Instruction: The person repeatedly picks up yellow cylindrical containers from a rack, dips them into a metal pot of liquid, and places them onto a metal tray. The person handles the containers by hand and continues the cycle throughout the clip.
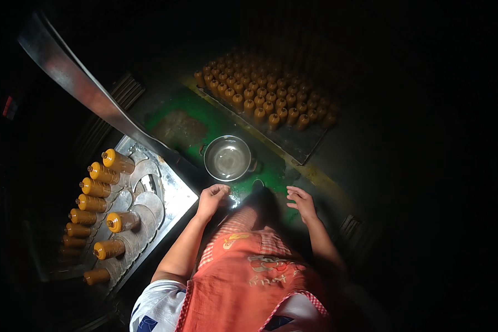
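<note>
- Holding nothing, your left hand [212, 198] curls loosely; your right hand [301, 201] spreads its fingers.
- You have the metal bowl [227, 158] on the green floor [205, 119], just ahead, nearer your left hand.
- Orange bottles [108, 210] lie sideways, farther left.

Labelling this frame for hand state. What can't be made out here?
- Left hand: fingers curled, palm side hidden; holding anything or not, cannot tell.
- Right hand: dim, underside hidden.
- Far rows of the brown bottles on the tray: lost in darkness.
- Metal bowl: contents unclear from glare.
</note>
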Demonstrator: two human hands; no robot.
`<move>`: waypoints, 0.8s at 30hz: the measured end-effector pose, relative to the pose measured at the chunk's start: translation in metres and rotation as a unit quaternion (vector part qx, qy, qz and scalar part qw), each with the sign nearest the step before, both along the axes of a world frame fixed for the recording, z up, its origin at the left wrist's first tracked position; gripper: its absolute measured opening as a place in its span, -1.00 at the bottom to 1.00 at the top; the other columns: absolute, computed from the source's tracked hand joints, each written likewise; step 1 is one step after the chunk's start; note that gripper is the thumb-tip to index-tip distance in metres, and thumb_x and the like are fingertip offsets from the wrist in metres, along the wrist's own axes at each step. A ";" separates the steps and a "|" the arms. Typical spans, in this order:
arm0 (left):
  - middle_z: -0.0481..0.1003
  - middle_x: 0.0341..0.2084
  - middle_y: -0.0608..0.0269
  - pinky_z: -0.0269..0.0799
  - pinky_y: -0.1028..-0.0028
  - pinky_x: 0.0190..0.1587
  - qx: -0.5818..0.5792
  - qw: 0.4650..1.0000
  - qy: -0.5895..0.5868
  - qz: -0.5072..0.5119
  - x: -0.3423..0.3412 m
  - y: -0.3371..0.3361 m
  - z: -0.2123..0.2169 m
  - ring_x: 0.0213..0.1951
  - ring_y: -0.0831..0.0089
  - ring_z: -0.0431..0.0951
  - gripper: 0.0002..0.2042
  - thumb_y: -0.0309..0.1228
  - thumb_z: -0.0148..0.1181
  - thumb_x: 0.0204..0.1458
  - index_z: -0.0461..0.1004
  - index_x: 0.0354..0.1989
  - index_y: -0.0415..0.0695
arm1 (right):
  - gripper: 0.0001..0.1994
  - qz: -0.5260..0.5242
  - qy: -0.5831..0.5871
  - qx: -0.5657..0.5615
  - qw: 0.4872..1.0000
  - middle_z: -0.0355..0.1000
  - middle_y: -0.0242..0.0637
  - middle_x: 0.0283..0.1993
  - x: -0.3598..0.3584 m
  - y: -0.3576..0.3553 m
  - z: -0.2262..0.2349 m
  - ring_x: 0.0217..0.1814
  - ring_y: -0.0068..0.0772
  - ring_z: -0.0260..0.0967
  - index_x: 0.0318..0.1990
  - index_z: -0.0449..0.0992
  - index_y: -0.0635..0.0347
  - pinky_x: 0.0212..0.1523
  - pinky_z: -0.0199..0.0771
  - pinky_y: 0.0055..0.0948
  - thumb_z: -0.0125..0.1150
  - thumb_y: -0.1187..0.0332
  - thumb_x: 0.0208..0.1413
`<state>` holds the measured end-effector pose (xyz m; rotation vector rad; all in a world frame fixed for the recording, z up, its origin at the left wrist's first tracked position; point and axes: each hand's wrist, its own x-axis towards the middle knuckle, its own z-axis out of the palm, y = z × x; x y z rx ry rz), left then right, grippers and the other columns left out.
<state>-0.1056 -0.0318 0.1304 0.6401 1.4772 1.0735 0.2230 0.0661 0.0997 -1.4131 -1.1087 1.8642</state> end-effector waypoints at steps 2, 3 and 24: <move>0.57 -0.33 0.34 0.44 0.58 -0.34 -0.011 0.999 0.039 -0.016 0.001 0.054 -0.019 -0.37 0.63 0.49 -0.79 -0.28 0.14 0.27 0.53 -0.14 -0.18 | -0.67 -0.050 -0.026 -0.008 0.998 0.45 -0.36 0.02 0.029 0.033 -0.011 0.00 -0.45 0.43 0.14 0.52 0.14 -0.06 0.54 -0.36 0.13 0.36 0.24; 0.58 -0.32 0.34 0.46 0.56 -0.34 -0.014 0.999 0.036 -0.036 -0.001 0.083 -0.034 -0.36 0.61 0.52 -0.81 -0.32 0.12 0.27 0.54 -0.16 -0.19 | -0.67 -0.072 -0.038 -0.013 0.997 0.46 -0.41 -0.02 0.043 0.049 -0.018 -0.02 -0.49 0.43 0.14 0.53 0.11 -0.08 0.53 -0.39 0.13 0.37 0.22; -0.02 0.44 0.03 0.22 0.14 0.31 -0.071 0.882 0.419 -0.203 0.070 0.538 -0.304 0.36 -0.12 0.09 -0.36 -0.34 0.35 -0.07 0.36 0.29 0.18 | -0.29 0.265 -0.458 0.250 0.811 -0.13 -0.04 0.54 0.063 0.450 -0.244 0.45 0.08 -0.01 0.34 0.32 -0.22 0.38 0.14 0.01 0.40 0.11 -0.05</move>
